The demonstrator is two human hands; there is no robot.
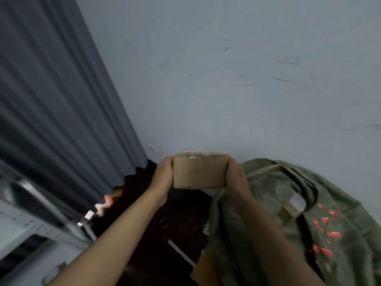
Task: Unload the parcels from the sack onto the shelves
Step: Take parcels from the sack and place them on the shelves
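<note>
- Brown cardboard parcel (199, 172) is held between both hands, raised in front of a pale blue-grey wall (237, 79), with clear tape glinting across its top edge.
- Left hand (162, 176) grips the parcel's left end; its fingers wrap round the far side, so only the back of the hand and the thumb edge show.
- Right hand (236, 175) grips the opposite end in the same way, fingers curled behind the box and out of sight.
- Both bare forearms reach up from the bottom of the view and meet at the parcel.
- Just below and to the right of the right hand lies an olive-green sack (288, 213), crumpled and slumped, with red printed marks on its side and a tan strap patch near its mouth.
- A flat piece of cardboard (201, 271) pokes out at the sack's lower left edge; whether it is another parcel cannot be told.
- Beneath the arms is a dark floor (181, 223) with a small ring and a pale strip lying on it.
- At the left hangs a grey pleated curtain (51, 100), its wavy hem ending near the left hand.
- Lower left shows a blurred grey metal shelf frame (37, 228) with perforated uprights.
</note>
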